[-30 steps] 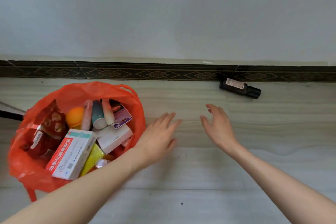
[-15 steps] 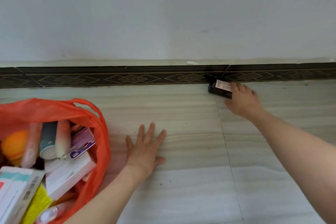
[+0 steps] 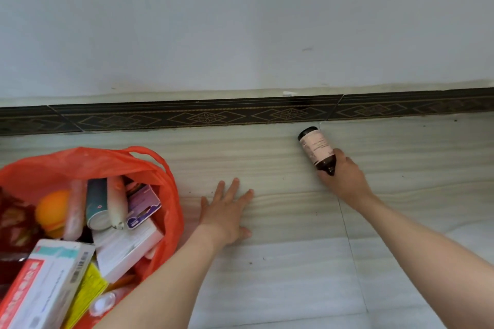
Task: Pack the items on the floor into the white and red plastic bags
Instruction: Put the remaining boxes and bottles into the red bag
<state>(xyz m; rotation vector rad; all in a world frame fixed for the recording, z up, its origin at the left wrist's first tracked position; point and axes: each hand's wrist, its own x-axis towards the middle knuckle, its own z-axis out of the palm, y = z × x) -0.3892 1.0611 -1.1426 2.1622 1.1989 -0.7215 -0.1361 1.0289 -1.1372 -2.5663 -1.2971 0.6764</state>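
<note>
my right hand (image 3: 344,181) grips the dark bottle (image 3: 316,149) (base up); left hand (image 3: 227,211) spread flat on floor (image 3: 294,275) beside red bag (image 3: 163,176).

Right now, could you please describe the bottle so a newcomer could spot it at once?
Follow the dark patterned skirting to the right. Just below it, the right hand grips a small dark brown bottle with a pale label, its base pointing away. It is the only packable item outside the red bag.

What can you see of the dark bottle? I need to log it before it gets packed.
The dark bottle looks like brown glass or plastic, with a pale printed label round its body. The right hand grips its neck end, so the flat base points up toward the patterned skirting. It is tilted, apparently lifted off the floor, right of the red bag.
</note>
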